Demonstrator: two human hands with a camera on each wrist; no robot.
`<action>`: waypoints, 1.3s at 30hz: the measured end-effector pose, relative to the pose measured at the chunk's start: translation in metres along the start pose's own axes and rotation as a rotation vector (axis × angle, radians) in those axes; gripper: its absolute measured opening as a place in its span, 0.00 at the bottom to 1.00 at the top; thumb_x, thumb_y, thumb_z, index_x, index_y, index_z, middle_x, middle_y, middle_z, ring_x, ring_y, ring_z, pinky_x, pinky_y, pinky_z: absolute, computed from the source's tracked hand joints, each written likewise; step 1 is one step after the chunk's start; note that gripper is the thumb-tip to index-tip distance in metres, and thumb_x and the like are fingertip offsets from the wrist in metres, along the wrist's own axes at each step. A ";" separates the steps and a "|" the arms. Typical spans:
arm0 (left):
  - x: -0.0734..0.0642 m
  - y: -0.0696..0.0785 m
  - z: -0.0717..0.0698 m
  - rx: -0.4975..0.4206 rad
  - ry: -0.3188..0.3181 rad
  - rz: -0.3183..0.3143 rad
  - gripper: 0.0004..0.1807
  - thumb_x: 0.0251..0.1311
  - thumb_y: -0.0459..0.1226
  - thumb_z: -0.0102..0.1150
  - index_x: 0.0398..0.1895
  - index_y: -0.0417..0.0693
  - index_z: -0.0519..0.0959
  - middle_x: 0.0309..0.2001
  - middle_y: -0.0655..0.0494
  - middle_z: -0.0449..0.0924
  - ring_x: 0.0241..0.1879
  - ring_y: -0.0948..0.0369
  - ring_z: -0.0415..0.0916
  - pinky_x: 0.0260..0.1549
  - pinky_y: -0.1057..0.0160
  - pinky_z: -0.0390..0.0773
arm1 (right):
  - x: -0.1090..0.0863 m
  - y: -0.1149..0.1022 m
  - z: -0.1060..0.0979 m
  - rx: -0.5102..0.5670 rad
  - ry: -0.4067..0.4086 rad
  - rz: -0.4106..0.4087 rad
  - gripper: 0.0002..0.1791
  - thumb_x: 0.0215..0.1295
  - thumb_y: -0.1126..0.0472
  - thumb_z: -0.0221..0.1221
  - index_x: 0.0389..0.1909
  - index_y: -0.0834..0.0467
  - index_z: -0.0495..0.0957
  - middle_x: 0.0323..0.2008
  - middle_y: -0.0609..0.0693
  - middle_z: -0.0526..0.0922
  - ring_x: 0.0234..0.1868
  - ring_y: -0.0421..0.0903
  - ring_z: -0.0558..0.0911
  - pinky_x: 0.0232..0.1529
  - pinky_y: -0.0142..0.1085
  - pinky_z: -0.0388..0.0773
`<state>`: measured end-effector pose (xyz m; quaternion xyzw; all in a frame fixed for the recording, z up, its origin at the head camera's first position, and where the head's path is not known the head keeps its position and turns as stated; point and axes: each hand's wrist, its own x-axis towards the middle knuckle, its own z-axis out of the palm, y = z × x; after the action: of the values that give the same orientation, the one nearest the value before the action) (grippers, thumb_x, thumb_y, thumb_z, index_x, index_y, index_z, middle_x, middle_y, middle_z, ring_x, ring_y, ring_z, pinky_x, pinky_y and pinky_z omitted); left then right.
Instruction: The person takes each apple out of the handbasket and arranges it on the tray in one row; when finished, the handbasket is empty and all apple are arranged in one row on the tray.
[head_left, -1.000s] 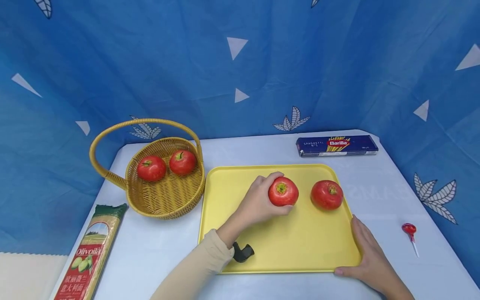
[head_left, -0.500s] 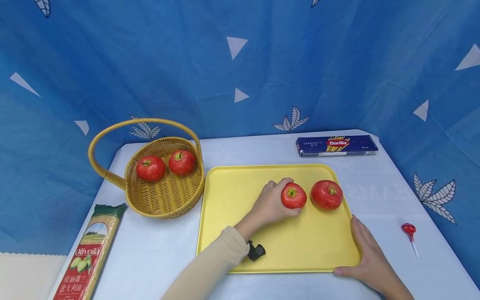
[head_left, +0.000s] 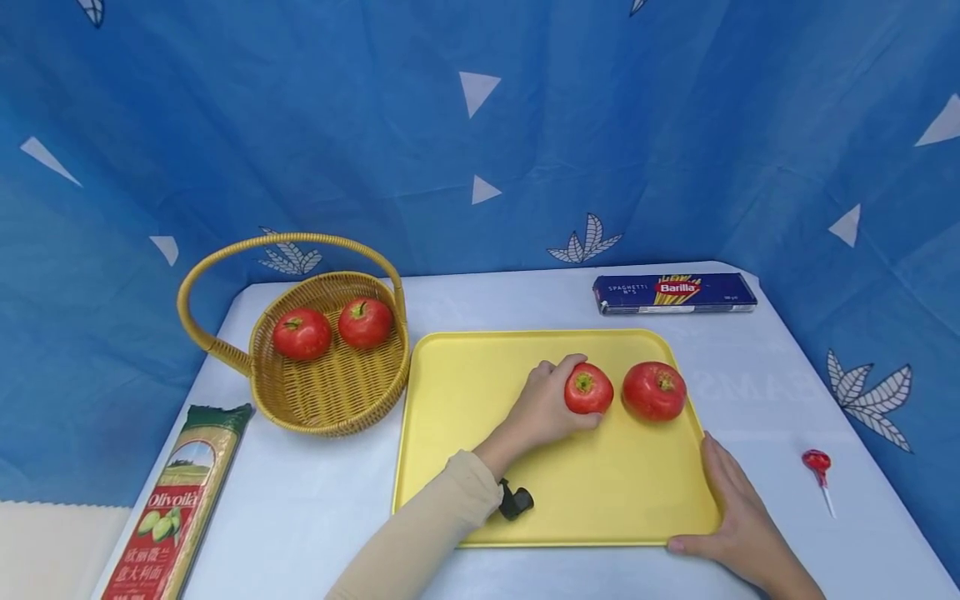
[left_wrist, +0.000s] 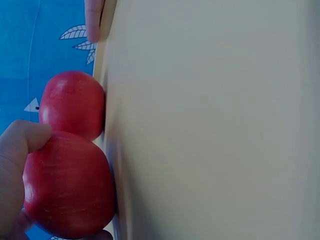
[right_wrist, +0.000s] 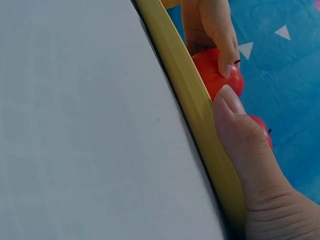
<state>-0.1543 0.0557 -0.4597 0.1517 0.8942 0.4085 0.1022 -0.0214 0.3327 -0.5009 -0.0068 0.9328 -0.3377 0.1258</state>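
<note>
My left hand (head_left: 551, 406) holds a red apple (head_left: 588, 388) over the right half of the yellow tray (head_left: 457, 400), its thumb and fingers curled round the fruit's sides. Close to the right of it sits a second red apple (head_left: 654, 391) on the tray. In the left wrist view the held apple (left_wrist: 70, 185) overlaps the other apple (left_wrist: 72, 105). At the tray's front right corner rests my right hand (head_left: 742, 529), fingers straight along the right edge and thumb at the front rim. The right wrist view shows that thumb (right_wrist: 250, 145) against the yellow rim (right_wrist: 187, 100).
A wicker basket (head_left: 330, 429) with a tall handle stands at the left, two red apples (head_left: 302, 334) inside. In front of it lies an Olivoilà pasta bag (head_left: 176, 504). A Barilla spaghetti box (head_left: 675, 293) is at the back right, and a red lollipop (head_left: 817, 467) lies right of the tray.
My left hand has moved rightward with its apple, bringing it close beside the other apple on the tray; over the last half second it barely moves. The right hand keeps its place.
</note>
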 end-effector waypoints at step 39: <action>-0.105 -0.028 -0.153 0.010 0.375 -0.034 0.46 0.51 0.51 0.73 0.73 0.63 0.61 0.69 0.53 0.62 0.67 0.53 0.63 0.62 0.42 0.71 | 0.006 0.001 -0.001 -0.106 -0.098 0.106 0.81 0.43 0.34 0.73 0.75 0.57 0.17 0.76 0.71 0.32 0.69 0.71 0.47 0.58 0.75 0.58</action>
<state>-0.1083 -0.1056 -0.3764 0.0582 0.9022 0.4232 -0.0599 -0.0272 0.3336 -0.5014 0.0197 0.9411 -0.2801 0.1885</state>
